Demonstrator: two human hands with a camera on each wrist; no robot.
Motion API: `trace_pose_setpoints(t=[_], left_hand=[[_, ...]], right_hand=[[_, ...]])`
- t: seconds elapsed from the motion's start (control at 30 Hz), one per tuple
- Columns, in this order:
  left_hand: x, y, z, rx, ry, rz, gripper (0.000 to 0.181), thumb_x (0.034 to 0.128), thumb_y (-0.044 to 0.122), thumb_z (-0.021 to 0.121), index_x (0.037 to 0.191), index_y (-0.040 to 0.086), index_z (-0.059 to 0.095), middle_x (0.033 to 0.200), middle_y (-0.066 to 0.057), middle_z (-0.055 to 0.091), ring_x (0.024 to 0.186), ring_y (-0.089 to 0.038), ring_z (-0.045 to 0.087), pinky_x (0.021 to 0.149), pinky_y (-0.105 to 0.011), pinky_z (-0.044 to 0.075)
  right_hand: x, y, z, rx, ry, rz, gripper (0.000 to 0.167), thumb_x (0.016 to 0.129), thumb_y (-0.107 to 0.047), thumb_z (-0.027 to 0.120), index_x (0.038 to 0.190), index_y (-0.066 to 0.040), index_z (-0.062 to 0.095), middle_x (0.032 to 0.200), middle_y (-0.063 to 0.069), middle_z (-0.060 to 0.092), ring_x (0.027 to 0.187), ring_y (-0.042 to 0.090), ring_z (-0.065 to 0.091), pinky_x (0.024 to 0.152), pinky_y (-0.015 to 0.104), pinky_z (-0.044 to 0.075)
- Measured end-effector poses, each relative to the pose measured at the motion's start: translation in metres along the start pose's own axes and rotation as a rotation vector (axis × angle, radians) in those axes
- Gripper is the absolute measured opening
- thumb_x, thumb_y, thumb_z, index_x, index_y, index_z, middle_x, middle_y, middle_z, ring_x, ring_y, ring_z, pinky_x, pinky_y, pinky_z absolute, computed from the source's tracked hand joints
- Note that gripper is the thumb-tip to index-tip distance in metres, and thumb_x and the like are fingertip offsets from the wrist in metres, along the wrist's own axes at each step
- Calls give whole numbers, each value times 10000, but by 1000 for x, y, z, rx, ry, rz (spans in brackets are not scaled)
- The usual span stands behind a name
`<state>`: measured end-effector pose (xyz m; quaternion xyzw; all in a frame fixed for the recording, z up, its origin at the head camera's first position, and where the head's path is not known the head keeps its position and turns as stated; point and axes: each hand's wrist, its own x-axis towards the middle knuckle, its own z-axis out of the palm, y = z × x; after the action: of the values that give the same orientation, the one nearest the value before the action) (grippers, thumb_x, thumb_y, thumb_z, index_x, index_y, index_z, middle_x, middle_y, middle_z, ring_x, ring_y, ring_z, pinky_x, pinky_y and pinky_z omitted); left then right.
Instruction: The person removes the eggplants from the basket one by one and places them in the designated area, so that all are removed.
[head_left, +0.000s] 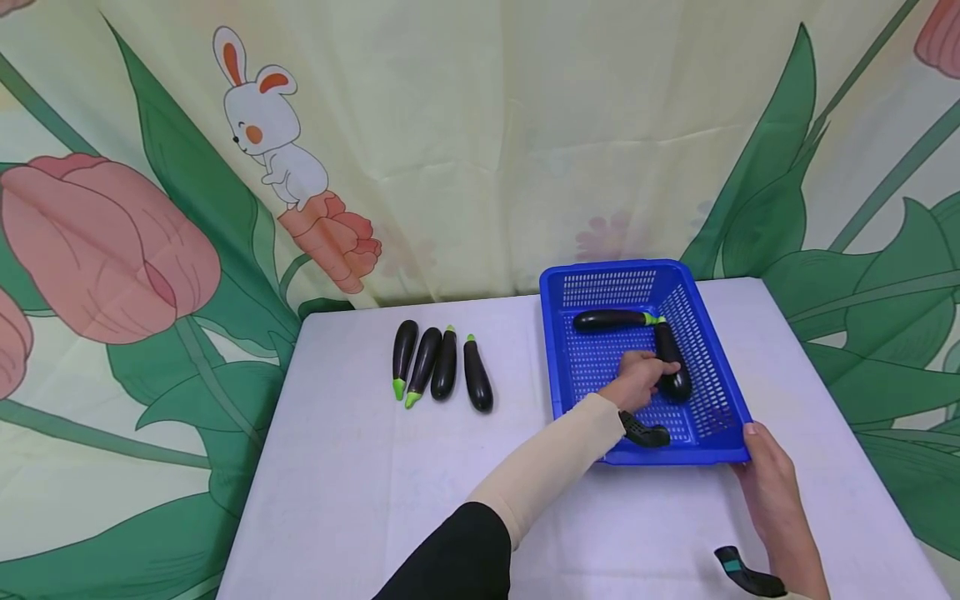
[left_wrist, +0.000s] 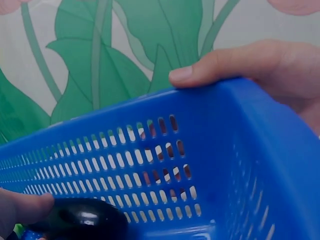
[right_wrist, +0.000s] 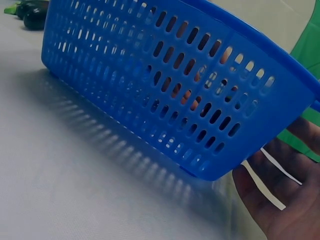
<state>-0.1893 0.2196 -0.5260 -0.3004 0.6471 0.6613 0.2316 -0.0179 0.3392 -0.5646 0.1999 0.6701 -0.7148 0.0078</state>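
My left hand [head_left: 636, 379] reaches into the blue basket [head_left: 551, 350] and grips a dark eggplant [head_left: 678, 385]; its thumb lies over the eggplant [left_wrist: 87, 218] in the left wrist view. A second eggplant [head_left: 609, 321] lies crosswise near the basket's far end, its green tip by the held one's. At the near right corner, my right hand [head_left: 772, 483] holds the basket, thumb on the rim. The right wrist view has this hand's [right_wrist: 290, 195] fingers spread around and below the corner of the basket [right_wrist: 125, 75]. The left palm is mostly hidden.
Several eggplants [head_left: 445, 364] lie side by side on the white-covered table [head_left: 337, 500], left of the basket. Behind the table hangs a curtain [head_left: 450, 167] printed with a rabbit, flowers and leaves. Black straps [head_left: 643, 431] show at both wrists.
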Motion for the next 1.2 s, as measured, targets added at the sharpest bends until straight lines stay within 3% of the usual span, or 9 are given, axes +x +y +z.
trace_pose_setpoints(t=[0.3, 0.53, 0.87, 1.07, 1.2], left_hand=[[0, 2, 3, 16, -43, 1, 255, 836, 10, 846, 1042, 61, 703, 972, -82, 726, 883, -220, 640, 903, -449, 555], [-3, 3, -7, -109, -172, -2, 311, 850, -64, 794, 1109, 36, 654, 1036, -200, 745, 1048, -414, 732, 1018, -617, 535], [1, 4, -14, -90, -244, -5, 335, 859, -66, 778, 1141, 58, 647, 1065, -214, 747, 1103, -466, 714, 1013, -643, 528], [4, 10, -27, -55, -296, -4, 354, 884, -20, 779, 1209, 46, 656, 1103, -189, 737, 1112, -436, 706, 1021, -609, 538], [6, 15, -38, -32, -371, -9, 328, 900, 4, 774, 1210, 58, 680, 1124, -188, 745, 1127, -420, 699, 1032, -599, 537]], right_hand=[[-1, 0, 1, -11, 3, -11, 637, 1114, -490, 378, 1667, -201, 252, 1716, -18, 278, 1403, -35, 393, 1243, 231, 225], [0, 0, 1, -7, 7, -11, 634, 1113, -488, 382, 1665, -199, 260, 1710, -6, 281, 1376, -45, 405, 1239, 238, 225], [-1, 0, 1, -21, -6, -16, 625, 1118, -479, 371, 1668, -205, 254, 1709, -37, 288, 1412, -36, 385, 1240, 211, 231], [-1, 0, 0, -16, -6, -9, 620, 1121, -469, 369, 1669, -206, 248, 1704, -27, 290, 1389, -39, 393, 1253, 227, 223], [0, 1, 0, 4, -11, -13, 614, 1126, -450, 370, 1668, -186, 253, 1654, -32, 337, 1342, -59, 416, 1254, 216, 225]])
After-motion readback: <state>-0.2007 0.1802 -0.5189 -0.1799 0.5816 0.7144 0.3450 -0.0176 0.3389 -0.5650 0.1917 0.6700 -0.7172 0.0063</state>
